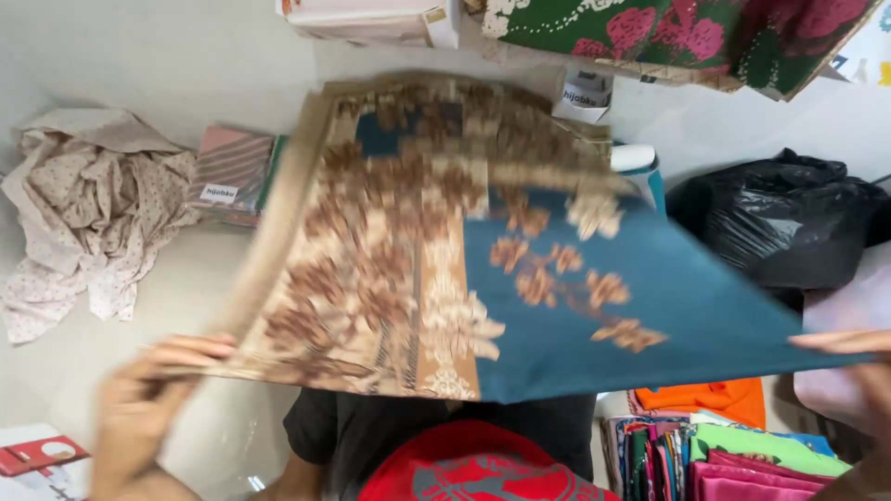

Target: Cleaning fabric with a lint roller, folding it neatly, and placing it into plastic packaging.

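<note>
I hold a large printed scarf (520, 269) spread out in the air before me. It is teal with a beige and brown floral border, and it is blurred by motion. My left hand (139, 408) pinches its near left corner at the lower left. At the far right edge of the view, my right hand (858, 371) grips the scarf's near right corner. The cloth hides most of the pale surface beneath it.
A crumpled cream dotted cloth (83, 204) lies at the left, beside a packaged folded fabric (232, 172). A black plastic bag (789, 223) sits at the right. A stack of folded colourful fabrics (724, 455) stands at the lower right. A green floral cloth (677, 32) lies at the top.
</note>
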